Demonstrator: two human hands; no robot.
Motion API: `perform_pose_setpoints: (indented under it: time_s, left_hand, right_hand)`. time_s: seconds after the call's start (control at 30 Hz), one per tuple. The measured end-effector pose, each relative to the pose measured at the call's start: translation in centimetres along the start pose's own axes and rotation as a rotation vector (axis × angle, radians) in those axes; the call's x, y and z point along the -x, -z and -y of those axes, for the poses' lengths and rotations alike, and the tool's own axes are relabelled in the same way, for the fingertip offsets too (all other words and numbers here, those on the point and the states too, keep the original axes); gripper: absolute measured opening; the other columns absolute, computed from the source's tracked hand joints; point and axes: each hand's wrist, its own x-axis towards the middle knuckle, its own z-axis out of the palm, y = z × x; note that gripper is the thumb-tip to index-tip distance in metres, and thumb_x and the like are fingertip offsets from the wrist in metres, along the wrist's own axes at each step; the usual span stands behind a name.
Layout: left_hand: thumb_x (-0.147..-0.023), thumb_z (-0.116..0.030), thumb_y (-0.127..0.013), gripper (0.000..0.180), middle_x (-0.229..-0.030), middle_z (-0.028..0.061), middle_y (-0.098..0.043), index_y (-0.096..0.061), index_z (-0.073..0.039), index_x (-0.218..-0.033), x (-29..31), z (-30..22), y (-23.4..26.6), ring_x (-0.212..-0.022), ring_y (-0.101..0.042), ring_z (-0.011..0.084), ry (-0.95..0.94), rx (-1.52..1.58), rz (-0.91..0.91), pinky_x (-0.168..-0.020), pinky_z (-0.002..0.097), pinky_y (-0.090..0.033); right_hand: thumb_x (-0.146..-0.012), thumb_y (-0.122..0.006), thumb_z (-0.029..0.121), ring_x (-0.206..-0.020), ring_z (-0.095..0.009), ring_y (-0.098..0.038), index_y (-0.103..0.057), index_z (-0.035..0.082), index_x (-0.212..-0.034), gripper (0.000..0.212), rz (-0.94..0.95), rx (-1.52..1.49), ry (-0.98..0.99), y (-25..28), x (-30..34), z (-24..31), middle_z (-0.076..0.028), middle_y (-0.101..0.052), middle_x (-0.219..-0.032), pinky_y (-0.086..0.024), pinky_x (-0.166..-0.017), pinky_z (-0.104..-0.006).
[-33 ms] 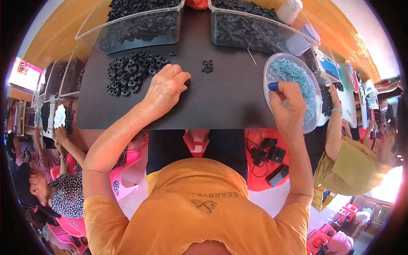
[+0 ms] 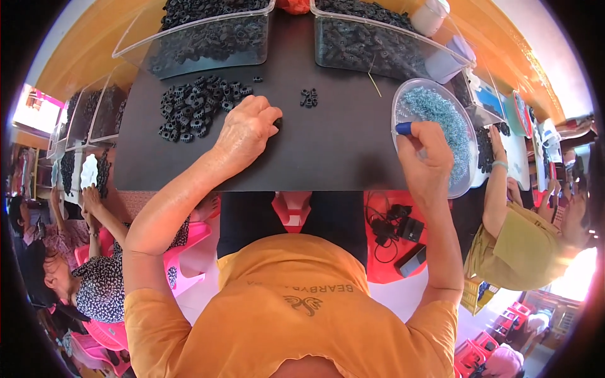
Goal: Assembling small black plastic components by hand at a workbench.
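My left hand [image 2: 246, 132] is closed above the dark table. A small black plastic part [image 2: 277, 123] shows at its fingertips, mostly hidden by the fingers. To its left lies a loose pile of black plastic parts [image 2: 192, 107], and a few more black parts [image 2: 309, 97] sit grouped ahead on the right. Over the near left side of a clear round bowl [image 2: 399, 101], my right hand [image 2: 430, 157] is bent with thumb and index finger drawn together. A blue cover [image 2: 403, 128] sits on the index fingertip. Whatever the pinch holds is hidden. Many small pale-blue pieces [image 2: 435, 107] fill the bowl.
Two clear bins, left [image 2: 214, 53] and right [image 2: 372, 53], stand at the table's far edge, full of black parts. A thin yellowish stick [image 2: 375, 85] leans by the right bin. Co-workers sit on both sides, one in an olive top [image 2: 523, 246]. Cables and black adapters [image 2: 403, 227] lie below on red.
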Motion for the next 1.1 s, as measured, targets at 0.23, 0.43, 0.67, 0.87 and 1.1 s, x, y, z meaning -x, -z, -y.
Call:
perform_pose_setpoints:
  time_s: [0.23, 0.43, 0.67, 0.87, 1.1]
  left_hand:
    - [-0.068, 0.002, -0.069, 0.025, -0.084, 0.0069, -0.057, -0.061, 0.001, -0.092, 0.6, -1.4, 0.3, -0.076, -0.056, 0.0203, 0.211, 0.280, 0.041, -0.069, 0.0293, -0.046]
    - [-0.077, -0.001, -0.069, 0.016, -0.082, 0.0035, -0.065, -0.064, -0.001, -0.091, 0.5, -3.7, 0.5, -0.069, -0.056, 0.0093, 0.526, 0.998, -0.052, -0.063, 0.0235, -0.045]
    - [-0.083, -0.002, -0.066, 0.014, -0.076, 0.0112, -0.066, -0.062, 0.002, -0.096, 0.7, -5.8, 0.8, -0.062, -0.061, 0.0132, 0.848, 1.566, -0.166, -0.061, 0.0228, -0.050]
    - [-0.082, -0.002, -0.067, 0.013, -0.076, 0.0048, -0.064, -0.063, 0.002, -0.094, 1.4, -6.4, -0.3, -0.063, -0.056, 0.0093, 0.798, 1.561, -0.244, -0.059, 0.0203, -0.045]
    - [-0.080, 0.000, -0.069, 0.014, -0.074, 0.0022, -0.062, -0.064, 0.003, -0.093, 1.8, -6.5, -0.8, -0.060, -0.051, 0.0075, 0.772, 1.590, -0.274, -0.057, 0.0196, -0.043]
  right_hand:
    - [-0.073, -0.067, -0.004, -0.064, -0.015, -0.055, -0.061, 0.003, -0.087, 0.017, 0.058, -0.268, -0.144, -3.9, 1.5, 1.9, -0.007, -0.055, -0.078, -0.045, -0.059, -0.0263]
    - [-0.075, -0.066, -0.005, -0.066, -0.012, -0.055, -0.061, 0.002, -0.088, 0.016, 0.092, -0.538, -0.235, -6.9, 2.3, 3.3, -0.006, -0.055, -0.079, -0.045, -0.061, -0.0247]
    - [-0.075, -0.065, -0.006, -0.066, -0.012, -0.056, -0.060, 0.001, -0.087, 0.015, 0.089, -0.567, -0.208, -7.7, 2.0, 5.1, -0.007, -0.055, -0.081, -0.046, -0.060, -0.0248]
    - [-0.074, -0.066, -0.007, -0.065, -0.013, -0.056, -0.059, 0.001, -0.085, 0.015, 0.081, -0.547, -0.172, -8.2, 2.0, 5.6, -0.006, -0.055, -0.079, -0.047, -0.058, -0.0250]
    - [-0.073, -0.066, -0.007, -0.064, -0.013, -0.055, -0.059, 0.002, -0.084, 0.016, 0.097, -0.557, -0.153, -8.3, 2.0, 5.6, -0.006, -0.054, -0.078, -0.047, -0.058, -0.0252]
